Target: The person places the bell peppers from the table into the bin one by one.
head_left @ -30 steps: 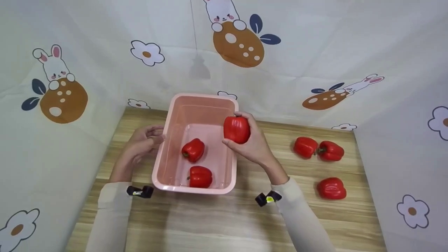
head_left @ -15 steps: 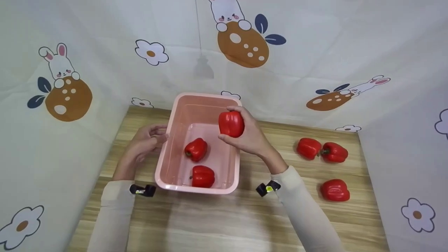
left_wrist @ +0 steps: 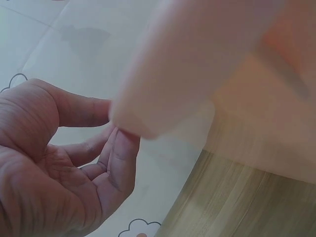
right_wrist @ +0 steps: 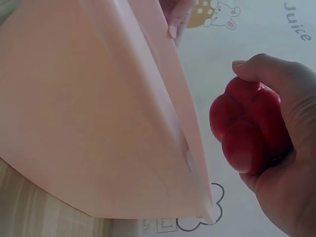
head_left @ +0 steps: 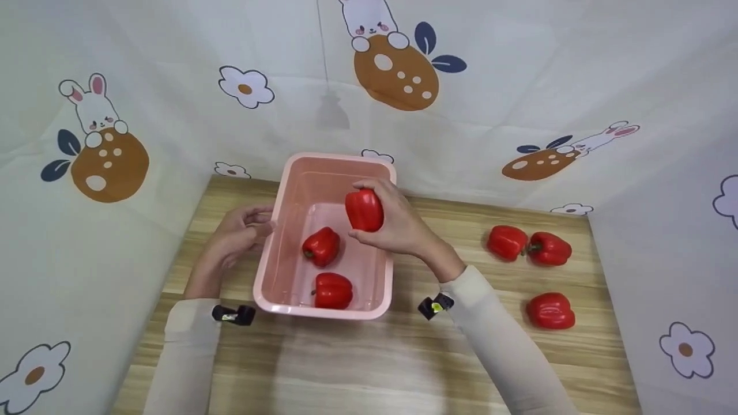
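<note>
A red bell pepper (head_left: 364, 210) is gripped in my right hand (head_left: 398, 222), thumb on the near side and fingers on the far side. It is above the right part of a pink plastic bin (head_left: 323, 313). The right wrist view shows the lobed end of this bell pepper (right_wrist: 247, 123) facing the camera. My left hand (head_left: 237, 235) pinches the bin's left rim; in the left wrist view the thumb and a finger of this hand (left_wrist: 64, 163) meet at the rim. Inside the bin lie two more bell peppers, one in the middle (head_left: 322, 246) and one nearer the front (head_left: 332, 291).
On the wooden table (head_left: 357, 369), right of the bin, two bell peppers lie side by side, one on the left (head_left: 507, 242) and one on the right (head_left: 550, 249). Another bell pepper (head_left: 551, 311) lies nearer the front. A printed cloth (head_left: 490, 104) surrounds the table.
My right hand has moved left with its bell pepper, from the bin's right rim to farther over the inside. The left hand stays at the left rim.
</note>
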The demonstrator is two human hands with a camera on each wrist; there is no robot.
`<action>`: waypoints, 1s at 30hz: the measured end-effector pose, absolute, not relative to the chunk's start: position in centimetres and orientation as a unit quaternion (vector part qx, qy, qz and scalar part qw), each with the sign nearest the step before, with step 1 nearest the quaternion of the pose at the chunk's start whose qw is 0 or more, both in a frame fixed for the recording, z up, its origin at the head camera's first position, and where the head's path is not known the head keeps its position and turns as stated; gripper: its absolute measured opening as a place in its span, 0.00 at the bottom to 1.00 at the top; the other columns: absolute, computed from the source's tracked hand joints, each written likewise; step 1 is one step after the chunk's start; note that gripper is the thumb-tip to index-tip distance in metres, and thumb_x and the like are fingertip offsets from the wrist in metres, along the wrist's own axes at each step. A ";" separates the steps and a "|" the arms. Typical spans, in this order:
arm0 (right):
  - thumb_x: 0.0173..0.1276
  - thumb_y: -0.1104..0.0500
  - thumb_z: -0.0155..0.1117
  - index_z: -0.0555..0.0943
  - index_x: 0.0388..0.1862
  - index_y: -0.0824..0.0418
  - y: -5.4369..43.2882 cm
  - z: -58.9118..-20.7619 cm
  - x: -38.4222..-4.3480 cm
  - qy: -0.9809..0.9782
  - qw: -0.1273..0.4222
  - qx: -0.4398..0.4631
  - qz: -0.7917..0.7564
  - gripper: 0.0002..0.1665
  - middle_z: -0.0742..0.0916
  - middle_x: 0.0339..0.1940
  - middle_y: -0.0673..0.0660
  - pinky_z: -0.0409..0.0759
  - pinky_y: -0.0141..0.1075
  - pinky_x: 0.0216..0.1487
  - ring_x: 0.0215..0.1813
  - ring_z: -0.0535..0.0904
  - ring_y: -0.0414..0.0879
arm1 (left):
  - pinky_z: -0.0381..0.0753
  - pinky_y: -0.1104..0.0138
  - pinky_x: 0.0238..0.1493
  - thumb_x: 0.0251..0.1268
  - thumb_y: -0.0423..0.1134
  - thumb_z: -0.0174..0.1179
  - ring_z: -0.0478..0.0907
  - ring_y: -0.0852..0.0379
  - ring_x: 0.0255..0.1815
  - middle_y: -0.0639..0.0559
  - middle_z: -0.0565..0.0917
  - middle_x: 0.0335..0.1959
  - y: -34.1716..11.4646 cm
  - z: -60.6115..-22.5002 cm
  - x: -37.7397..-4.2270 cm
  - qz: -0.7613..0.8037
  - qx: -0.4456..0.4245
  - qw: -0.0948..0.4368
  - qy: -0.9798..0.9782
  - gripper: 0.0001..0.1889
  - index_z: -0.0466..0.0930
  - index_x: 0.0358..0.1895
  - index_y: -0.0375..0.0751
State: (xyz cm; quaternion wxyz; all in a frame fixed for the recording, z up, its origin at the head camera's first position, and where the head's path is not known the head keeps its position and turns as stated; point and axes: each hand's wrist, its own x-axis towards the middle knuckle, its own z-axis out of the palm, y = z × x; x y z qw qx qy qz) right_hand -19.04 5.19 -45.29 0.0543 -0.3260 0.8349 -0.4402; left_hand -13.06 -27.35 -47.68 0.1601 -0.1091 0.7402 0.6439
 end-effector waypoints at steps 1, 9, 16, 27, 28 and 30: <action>0.58 0.56 0.83 0.70 0.73 0.56 5.1 -45.2 -19.1 0.837 0.051 -0.333 -0.432 0.46 0.77 0.71 0.57 0.88 0.50 0.67 0.70 0.75 0.52 | 0.95 0.63 0.49 0.74 0.27 0.56 0.86 0.59 0.43 0.37 0.78 0.59 -27.4 -47.7 -13.0 0.644 -0.109 0.160 0.740 0.31 0.62 0.78 0.27; 0.58 0.54 0.83 0.74 0.70 0.57 4.7 -44.6 -19.2 0.848 0.027 -0.378 -0.370 0.43 0.78 0.67 0.56 0.88 0.46 0.67 0.69 0.74 0.51 | 0.95 0.64 0.48 0.74 0.27 0.56 0.86 0.60 0.42 0.38 0.78 0.57 -27.3 -47.6 -13.1 0.640 -0.110 0.157 0.744 0.32 0.62 0.78 0.26; 0.59 0.51 0.81 0.74 0.72 0.54 4.4 -44.2 -19.2 0.861 0.031 -0.396 -0.319 0.43 0.79 0.66 0.56 0.89 0.42 0.66 0.69 0.73 0.49 | 0.96 0.64 0.45 0.72 0.26 0.57 0.85 0.61 0.39 0.43 0.80 0.52 -27.4 -47.8 -13.0 0.631 -0.104 0.147 0.754 0.32 0.63 0.78 0.26; 0.64 0.50 0.81 0.65 0.81 0.54 4.3 -43.5 -19.0 0.863 0.023 -0.399 -0.311 0.52 0.76 0.72 0.58 0.84 0.45 0.74 0.72 0.72 0.50 | 0.96 0.63 0.48 0.73 0.26 0.56 0.85 0.60 0.42 0.38 0.80 0.56 -27.2 -47.8 -13.0 0.636 -0.101 0.145 0.751 0.31 0.63 0.77 0.25; 0.64 0.50 0.80 0.65 0.81 0.55 4.4 -43.5 -19.0 0.860 0.019 -0.401 -0.315 0.51 0.76 0.72 0.58 0.83 0.45 0.75 0.72 0.72 0.50 | 0.96 0.63 0.48 0.73 0.26 0.56 0.85 0.60 0.42 0.37 0.80 0.57 -27.2 -47.8 -13.0 0.636 -0.098 0.144 0.752 0.31 0.63 0.77 0.25; 0.66 0.51 0.79 0.66 0.81 0.55 4.5 -43.5 -19.0 0.854 0.009 -0.408 -0.323 0.49 0.76 0.71 0.58 0.81 0.45 0.77 0.72 0.73 0.51 | 0.96 0.62 0.49 0.73 0.26 0.55 0.86 0.60 0.43 0.35 0.79 0.58 -27.2 -47.9 -13.0 0.640 -0.099 0.147 0.748 0.31 0.63 0.77 0.25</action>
